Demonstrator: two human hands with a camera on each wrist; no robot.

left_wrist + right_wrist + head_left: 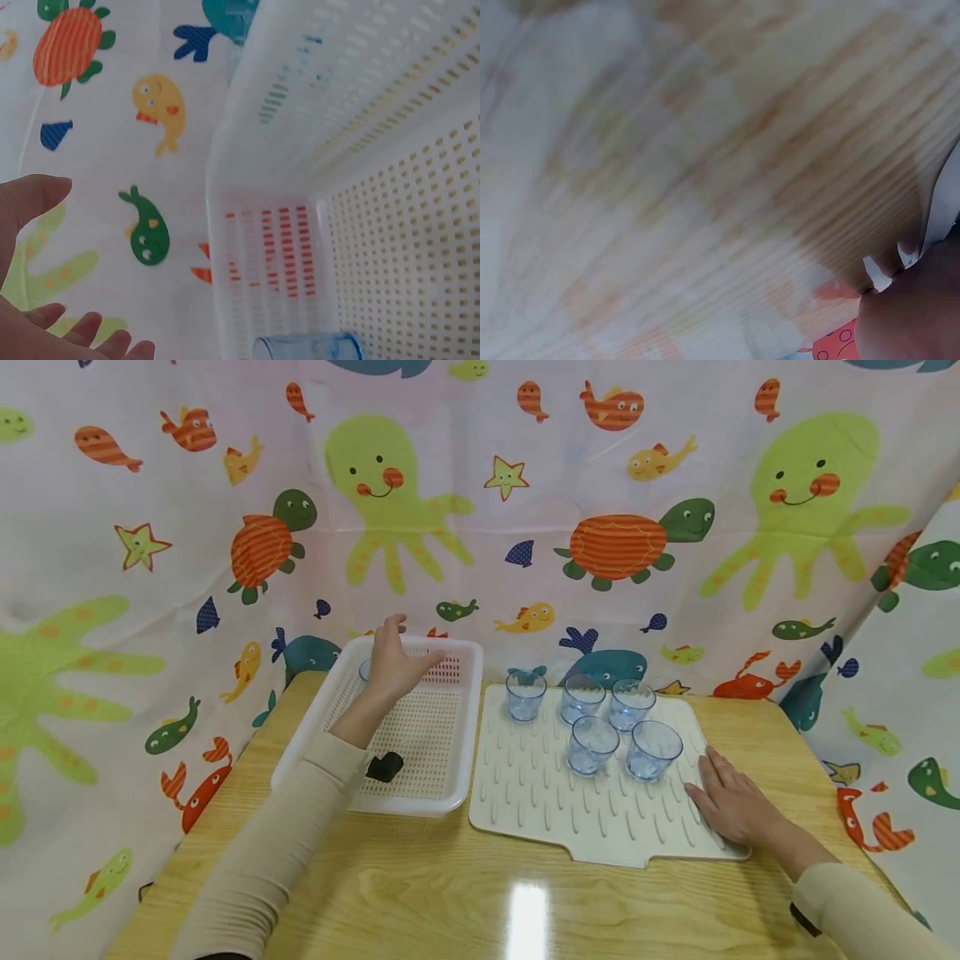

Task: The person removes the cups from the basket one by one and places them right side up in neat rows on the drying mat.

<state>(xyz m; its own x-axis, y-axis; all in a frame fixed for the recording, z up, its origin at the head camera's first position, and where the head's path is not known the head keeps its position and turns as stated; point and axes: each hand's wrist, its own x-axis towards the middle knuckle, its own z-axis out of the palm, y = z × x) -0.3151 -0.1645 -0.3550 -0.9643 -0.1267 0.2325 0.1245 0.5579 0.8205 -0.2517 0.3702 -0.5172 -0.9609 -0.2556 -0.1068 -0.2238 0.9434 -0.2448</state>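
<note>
My left hand (pixel 392 664) is raised over the far part of a white perforated plastic basket (pixel 471 727), thumb and fingers spread apart with nothing between them. Behind it in the basket lies a clear bluish glass (pixel 307 348), mostly hidden by the hand in the head view. On the right, my right hand (pixel 731 802) rests flat on the right edge of a cream ribbed drying mat (pixel 525 785). Several clear bluish glasses (pixel 593 745) stand on that mat, the nearest to this hand being the front right glass (pixel 654 750).
Both the basket and the mat sit on a wooden table (pixel 420 877). A curtain (pixel 480 585) printed with sea animals hangs behind and along both sides. A small black object (pixel 386 767) shows beside the left sleeve, over the basket.
</note>
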